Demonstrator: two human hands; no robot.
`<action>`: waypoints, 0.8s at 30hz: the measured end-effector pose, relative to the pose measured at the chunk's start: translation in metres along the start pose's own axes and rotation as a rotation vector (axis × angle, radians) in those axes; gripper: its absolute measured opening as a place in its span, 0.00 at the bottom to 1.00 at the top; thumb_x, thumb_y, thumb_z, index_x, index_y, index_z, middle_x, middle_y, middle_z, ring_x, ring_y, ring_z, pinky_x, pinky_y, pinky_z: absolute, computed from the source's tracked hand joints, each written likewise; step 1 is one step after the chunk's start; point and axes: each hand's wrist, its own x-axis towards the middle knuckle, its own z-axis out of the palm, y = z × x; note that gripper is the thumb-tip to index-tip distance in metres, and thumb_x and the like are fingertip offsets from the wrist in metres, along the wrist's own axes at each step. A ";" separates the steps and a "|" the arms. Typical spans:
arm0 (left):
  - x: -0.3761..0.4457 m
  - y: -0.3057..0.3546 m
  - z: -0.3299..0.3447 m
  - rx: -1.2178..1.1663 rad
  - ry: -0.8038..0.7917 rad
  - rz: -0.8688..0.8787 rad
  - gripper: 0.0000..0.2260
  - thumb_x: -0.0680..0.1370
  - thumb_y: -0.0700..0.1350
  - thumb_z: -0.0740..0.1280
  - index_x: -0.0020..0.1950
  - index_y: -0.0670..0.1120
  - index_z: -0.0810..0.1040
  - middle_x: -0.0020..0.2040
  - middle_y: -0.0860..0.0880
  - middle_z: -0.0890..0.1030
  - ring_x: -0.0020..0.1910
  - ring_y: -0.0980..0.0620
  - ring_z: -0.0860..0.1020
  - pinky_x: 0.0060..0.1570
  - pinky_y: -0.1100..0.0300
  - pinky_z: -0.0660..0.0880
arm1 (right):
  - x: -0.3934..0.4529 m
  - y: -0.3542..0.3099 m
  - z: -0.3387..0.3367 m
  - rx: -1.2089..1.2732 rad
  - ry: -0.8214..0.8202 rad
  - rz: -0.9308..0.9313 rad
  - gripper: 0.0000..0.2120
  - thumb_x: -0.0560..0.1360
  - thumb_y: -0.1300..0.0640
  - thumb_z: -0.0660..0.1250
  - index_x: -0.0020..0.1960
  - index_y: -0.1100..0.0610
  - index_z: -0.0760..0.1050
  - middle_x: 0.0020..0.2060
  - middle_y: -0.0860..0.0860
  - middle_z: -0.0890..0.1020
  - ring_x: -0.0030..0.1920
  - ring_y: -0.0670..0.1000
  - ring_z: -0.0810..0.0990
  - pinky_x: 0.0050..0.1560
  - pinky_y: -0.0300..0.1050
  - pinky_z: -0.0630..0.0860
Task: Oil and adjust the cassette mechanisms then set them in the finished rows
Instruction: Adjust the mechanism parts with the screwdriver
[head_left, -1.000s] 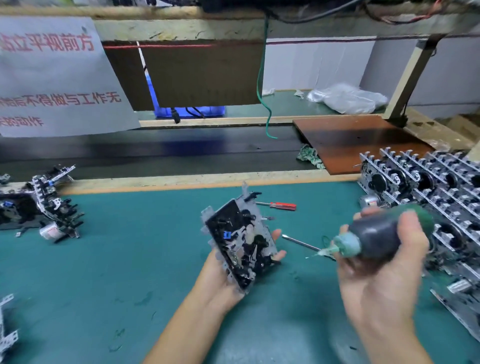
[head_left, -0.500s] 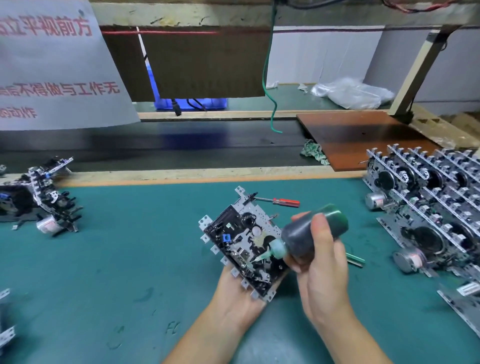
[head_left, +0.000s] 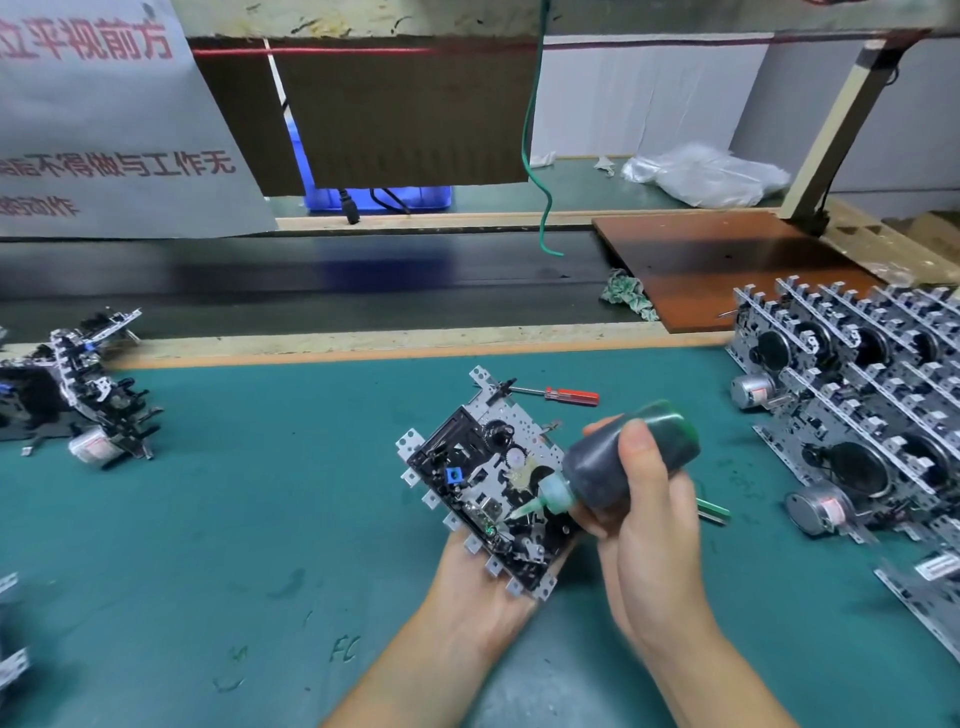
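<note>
My left hand (head_left: 467, 587) holds a cassette mechanism (head_left: 483, 478) from underneath, tilted over the green mat, its metal frame and black parts facing up. My right hand (head_left: 644, 525) grips a dark green oil bottle (head_left: 623, 457). The bottle's pale nozzle tip touches the lower middle of the mechanism. Rows of cassette mechanisms (head_left: 857, 405) stand on the right side of the mat. A few more mechanisms (head_left: 83, 395) lie at the far left.
A red-handled screwdriver (head_left: 566, 396) lies on the mat (head_left: 260, 519) just behind the held mechanism. A green-handled tool (head_left: 714, 512) shows behind my right hand. A dark conveyor belt (head_left: 311, 291) runs behind the mat, with a brown board (head_left: 727, 265) at right.
My right hand brought the oil bottle leftward from beside the mechanism onto it. My left hand tilted the mechanism flatter. The nozzle now rests lower on the mechanism.
</note>
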 end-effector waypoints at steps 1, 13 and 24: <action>0.000 0.000 0.001 0.007 0.007 0.005 0.16 0.69 0.41 0.57 0.39 0.36 0.84 0.47 0.37 0.82 0.48 0.42 0.78 0.51 0.46 0.73 | 0.000 0.000 0.000 0.002 -0.003 -0.004 0.15 0.64 0.45 0.64 0.41 0.57 0.73 0.29 0.45 0.78 0.29 0.42 0.76 0.25 0.33 0.70; 0.002 0.010 0.003 0.158 -0.210 0.050 0.16 0.76 0.37 0.57 0.43 0.36 0.84 0.39 0.38 0.84 0.42 0.44 0.83 0.63 0.47 0.71 | 0.013 -0.010 -0.016 0.233 0.014 -0.110 0.11 0.69 0.48 0.62 0.40 0.54 0.79 0.30 0.48 0.80 0.28 0.44 0.77 0.25 0.34 0.71; 0.012 0.017 -0.007 1.628 0.190 0.835 0.09 0.75 0.40 0.70 0.50 0.53 0.75 0.47 0.59 0.79 0.47 0.60 0.77 0.47 0.72 0.69 | 0.057 -0.024 -0.047 -0.383 -0.037 -0.136 0.17 0.70 0.65 0.71 0.57 0.54 0.73 0.50 0.47 0.81 0.44 0.35 0.80 0.41 0.26 0.72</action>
